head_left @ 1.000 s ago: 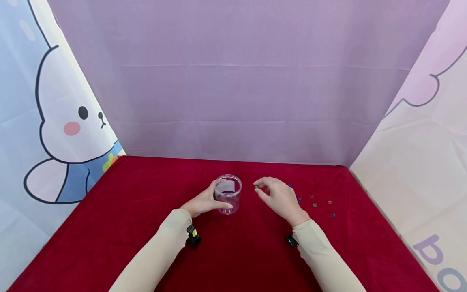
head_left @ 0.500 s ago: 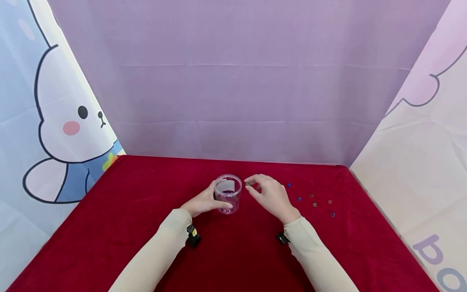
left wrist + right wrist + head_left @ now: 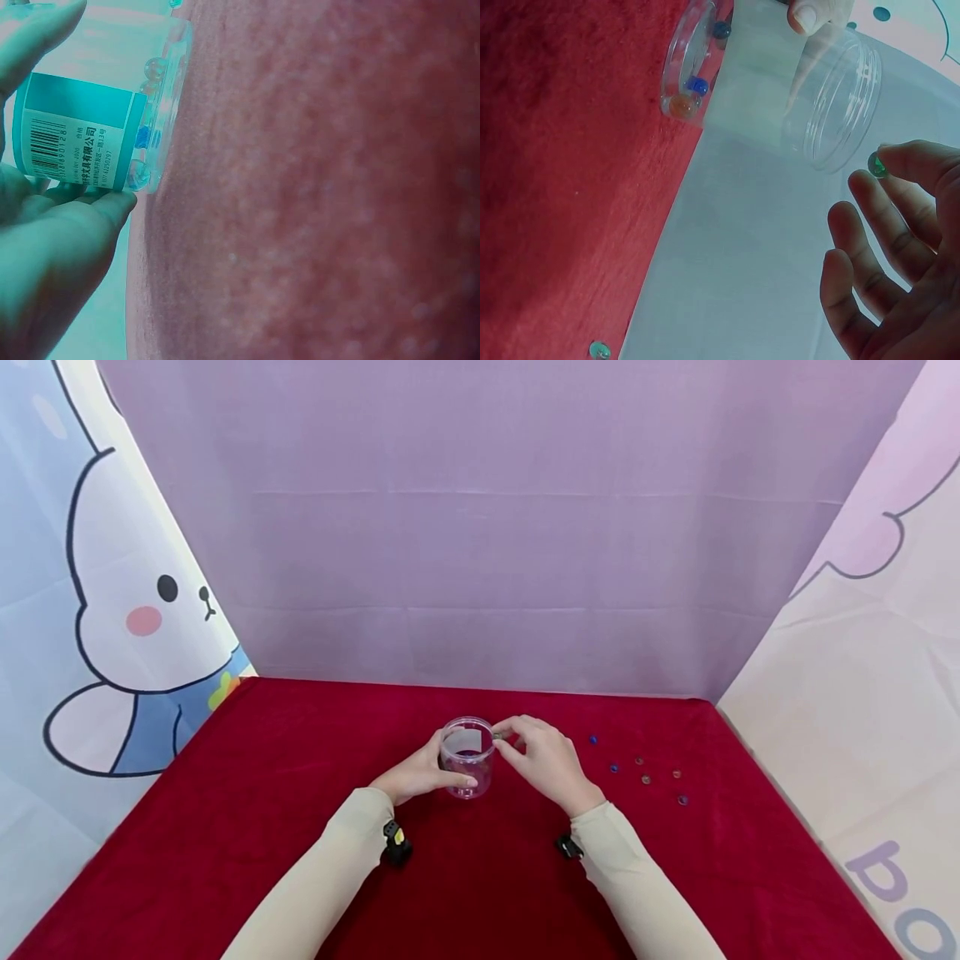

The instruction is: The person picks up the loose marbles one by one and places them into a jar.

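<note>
My left hand (image 3: 422, 772) grips a clear plastic jar (image 3: 475, 759) around its side, thumb toward me. The jar stands uncovered on the red cloth and carries a printed label (image 3: 75, 139). Several glass marbles lie at its bottom, among them a blue marble (image 3: 697, 85) and an orange marble (image 3: 682, 106). My right hand (image 3: 546, 764) is just right of the jar's rim. Between thumb and forefinger it pinches a green marble (image 3: 877, 164), with the other fingers loosely bent. In the right wrist view the marble is outside the jar, near its mouth.
Several loose marbles lie on the red cloth (image 3: 300, 843) right of my right hand, including a blue marble (image 3: 593, 739) and a brownish marble (image 3: 647, 779). A lilac curtain (image 3: 480, 527) hangs behind the table, with printed cloths at both sides.
My right hand has moved left with the pinched marble, from apart from the jar to right beside its rim. The left hand and jar have stayed in place.
</note>
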Available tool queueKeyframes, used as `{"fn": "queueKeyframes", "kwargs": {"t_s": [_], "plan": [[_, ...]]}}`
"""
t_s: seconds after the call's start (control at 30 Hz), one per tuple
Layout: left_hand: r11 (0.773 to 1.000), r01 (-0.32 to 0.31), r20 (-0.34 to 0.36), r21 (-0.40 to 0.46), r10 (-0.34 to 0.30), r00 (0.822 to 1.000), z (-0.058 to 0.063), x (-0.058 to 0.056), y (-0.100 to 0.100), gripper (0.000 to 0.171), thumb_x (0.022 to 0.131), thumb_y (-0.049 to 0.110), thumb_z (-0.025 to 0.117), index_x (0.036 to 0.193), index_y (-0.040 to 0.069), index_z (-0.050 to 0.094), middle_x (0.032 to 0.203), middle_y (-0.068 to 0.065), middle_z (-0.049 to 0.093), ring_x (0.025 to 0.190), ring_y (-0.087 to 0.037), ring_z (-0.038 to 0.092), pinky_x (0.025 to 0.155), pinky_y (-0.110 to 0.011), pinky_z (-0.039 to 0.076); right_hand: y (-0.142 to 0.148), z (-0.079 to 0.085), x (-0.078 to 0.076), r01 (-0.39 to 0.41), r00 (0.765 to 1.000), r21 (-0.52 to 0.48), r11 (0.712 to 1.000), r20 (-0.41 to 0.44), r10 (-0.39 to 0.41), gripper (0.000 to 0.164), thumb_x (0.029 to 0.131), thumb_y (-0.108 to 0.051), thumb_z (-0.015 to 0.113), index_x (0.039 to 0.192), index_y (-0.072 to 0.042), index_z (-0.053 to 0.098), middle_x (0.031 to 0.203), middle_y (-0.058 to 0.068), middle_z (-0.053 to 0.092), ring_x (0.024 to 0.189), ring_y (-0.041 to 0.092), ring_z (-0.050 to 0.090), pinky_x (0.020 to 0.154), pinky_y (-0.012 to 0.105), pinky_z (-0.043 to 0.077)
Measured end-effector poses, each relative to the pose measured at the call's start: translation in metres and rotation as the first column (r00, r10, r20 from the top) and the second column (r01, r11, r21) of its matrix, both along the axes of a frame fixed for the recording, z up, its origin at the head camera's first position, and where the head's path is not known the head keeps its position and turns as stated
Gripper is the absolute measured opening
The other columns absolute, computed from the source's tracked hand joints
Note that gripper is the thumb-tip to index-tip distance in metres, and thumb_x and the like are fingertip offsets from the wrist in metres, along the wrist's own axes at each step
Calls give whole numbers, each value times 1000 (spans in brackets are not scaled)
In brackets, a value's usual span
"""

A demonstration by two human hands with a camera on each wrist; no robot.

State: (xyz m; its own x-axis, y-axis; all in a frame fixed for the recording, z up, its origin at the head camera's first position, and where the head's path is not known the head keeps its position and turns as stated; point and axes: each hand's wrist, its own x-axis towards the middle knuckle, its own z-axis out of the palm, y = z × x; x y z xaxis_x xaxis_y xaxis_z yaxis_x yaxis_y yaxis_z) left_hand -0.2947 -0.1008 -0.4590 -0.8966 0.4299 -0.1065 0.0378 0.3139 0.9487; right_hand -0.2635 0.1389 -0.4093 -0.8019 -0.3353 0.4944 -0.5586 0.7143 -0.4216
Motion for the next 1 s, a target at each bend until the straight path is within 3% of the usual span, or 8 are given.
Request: {"fn": "queueKeyframes", "kwargs": {"t_s": [0.37,1.0], "plan": [[1000,14,5,18,-14,1000,-1,-2,0,100,82,26,86,157,20,19,147,-6,40,135,-27,36,109,-54,36,-11,0,-2,-5,1000,11,1000,-27,5,22,91,-22,77,112,-20,74,102,-10,68,81,8,62,59,27,51],[1000,10,-11,7,-10,1000,-3,-3,0,102,81,29,85,157,18,18,148,-6,40,136,-27,36,111,-55,34,-15,-3,-4,-26,999,31,999,-43,28,21,93,-21,74,113,-15,75,103,-7,67,80,8,59,62,25,51]]}}
